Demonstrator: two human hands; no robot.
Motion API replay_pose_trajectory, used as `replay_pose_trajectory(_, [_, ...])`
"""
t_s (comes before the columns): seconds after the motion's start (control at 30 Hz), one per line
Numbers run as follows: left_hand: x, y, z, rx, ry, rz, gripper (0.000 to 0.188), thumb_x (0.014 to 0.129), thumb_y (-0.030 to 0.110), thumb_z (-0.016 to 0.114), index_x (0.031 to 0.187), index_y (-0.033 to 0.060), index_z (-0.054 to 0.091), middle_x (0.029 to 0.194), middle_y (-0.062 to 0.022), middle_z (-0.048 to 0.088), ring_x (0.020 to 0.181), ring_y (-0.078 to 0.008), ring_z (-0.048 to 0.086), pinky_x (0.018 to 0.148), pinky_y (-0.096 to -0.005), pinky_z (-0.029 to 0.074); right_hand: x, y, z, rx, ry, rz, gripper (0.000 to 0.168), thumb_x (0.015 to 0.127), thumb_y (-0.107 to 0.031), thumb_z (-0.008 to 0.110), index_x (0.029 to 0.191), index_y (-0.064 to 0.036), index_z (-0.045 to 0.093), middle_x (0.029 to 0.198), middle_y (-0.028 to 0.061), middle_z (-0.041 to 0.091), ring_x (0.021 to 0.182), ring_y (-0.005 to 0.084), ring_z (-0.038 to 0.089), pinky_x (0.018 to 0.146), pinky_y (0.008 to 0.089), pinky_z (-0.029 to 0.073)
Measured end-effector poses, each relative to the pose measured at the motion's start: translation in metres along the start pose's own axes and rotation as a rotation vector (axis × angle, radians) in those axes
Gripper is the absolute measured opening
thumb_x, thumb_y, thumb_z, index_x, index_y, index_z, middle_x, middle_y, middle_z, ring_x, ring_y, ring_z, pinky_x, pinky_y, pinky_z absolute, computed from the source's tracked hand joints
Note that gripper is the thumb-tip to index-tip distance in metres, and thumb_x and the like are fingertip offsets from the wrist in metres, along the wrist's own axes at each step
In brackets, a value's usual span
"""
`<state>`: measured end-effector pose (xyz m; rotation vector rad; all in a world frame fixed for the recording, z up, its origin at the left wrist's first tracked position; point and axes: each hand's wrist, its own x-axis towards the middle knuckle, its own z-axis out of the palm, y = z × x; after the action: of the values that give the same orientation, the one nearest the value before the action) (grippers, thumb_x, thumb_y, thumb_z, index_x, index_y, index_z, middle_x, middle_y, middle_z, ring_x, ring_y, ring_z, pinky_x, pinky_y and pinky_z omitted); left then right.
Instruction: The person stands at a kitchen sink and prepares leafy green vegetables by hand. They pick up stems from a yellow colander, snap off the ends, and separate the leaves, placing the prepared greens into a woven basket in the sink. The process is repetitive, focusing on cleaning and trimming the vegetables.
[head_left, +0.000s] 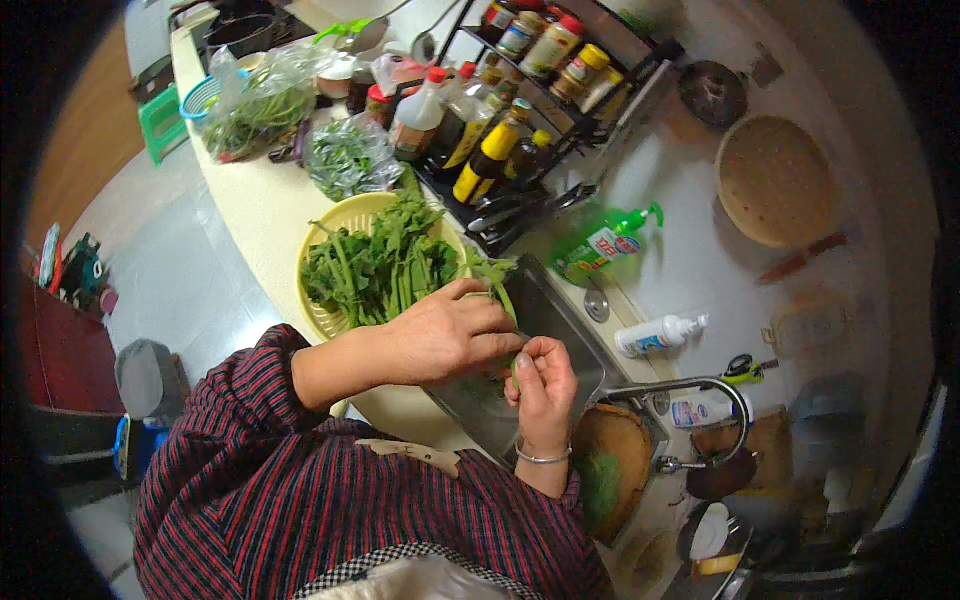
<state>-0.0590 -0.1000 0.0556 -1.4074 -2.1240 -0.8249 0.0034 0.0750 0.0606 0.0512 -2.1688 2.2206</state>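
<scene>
My left hand (457, 330) reaches across, back up, its fingers closed on a green leafy stem (504, 296). Close to its fingertips, my right hand (546, 386), with a silver bangle at the wrist, pinches a green piece of stem (515, 369) between thumb and curled fingers. Whether both hands grip the same stem is hidden by the fingers. Just beyond my left hand stands a yellow plastic colander (306, 289) heaped with leafy green stems (390, 259). Beneath both hands lies a stainless steel sink (551, 300), its bottom partly covered by my arms.
A curved faucet (739, 401) rises beside a brown basin (637, 442) with green scraps. Green dish soap (596, 244) and a white pump bottle (660, 335) line the sink's back edge. Sauce bottles (487, 154), a spice rack (570, 105) and bagged greens (352, 154) stand past the colander.
</scene>
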Motion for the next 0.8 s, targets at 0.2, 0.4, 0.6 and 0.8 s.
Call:
replay_pose_trajectory(0.2, [0.014,-0.002,0.007,-0.047,0.108,0.042,0.030,0.066,0.017,0.061,0.095,0.0089,0.061,0.090,-0.0041,0.058,0.074,-0.0203,0.054,0.062,-0.0331,0.040,-0.004,-0.012,-0.014,0.095,-0.047,-0.020,0.020,0.090,-0.021,0.045,0.097,-0.002,0.047,0.069,0.0037,0.055,0.052,0.0053,0.044,0.046,0.0187,0.036])
replay_pose_trajectory(0.4, [0.014,0.009,0.019,0.059,0.239,-0.051,0.032,0.055,0.011,0.067,0.087,0.0113,0.063,0.076,0.0014,0.058,0.067,-0.0160,0.050,0.056,-0.0292,0.036,-0.014,0.006,-0.023,0.320,0.088,-0.032,0.036,0.091,-0.034,0.043,0.096,0.000,0.053,0.074,0.0075,0.060,0.051,0.0075,0.048,0.046,0.0200,0.038])
replay_pose_trajectory(0.6, [0.013,0.016,0.018,0.157,0.254,-0.036,0.028,0.057,0.011,0.068,0.085,0.0108,0.064,0.072,0.0013,0.057,0.063,-0.0162,0.048,0.055,-0.0301,0.035,-0.018,0.000,-0.023,0.223,0.093,0.043,0.018,0.085,-0.018,0.056,0.086,0.000,0.058,0.071,0.0050,0.060,0.050,0.0051,0.047,0.045,0.0174,0.037])
replay_pose_trajectory(0.8, [0.011,0.017,0.029,0.171,0.291,0.003,0.027,0.057,0.010,0.068,0.084,0.0090,0.064,0.069,-0.0009,0.055,0.058,-0.0183,0.046,0.051,-0.0314,0.034,-0.016,0.008,-0.028,0.298,0.115,0.052,0.013,0.084,-0.014,0.057,0.084,-0.001,0.058,0.069,0.0048,0.060,0.048,0.0046,0.044,0.043,0.0176,0.034])
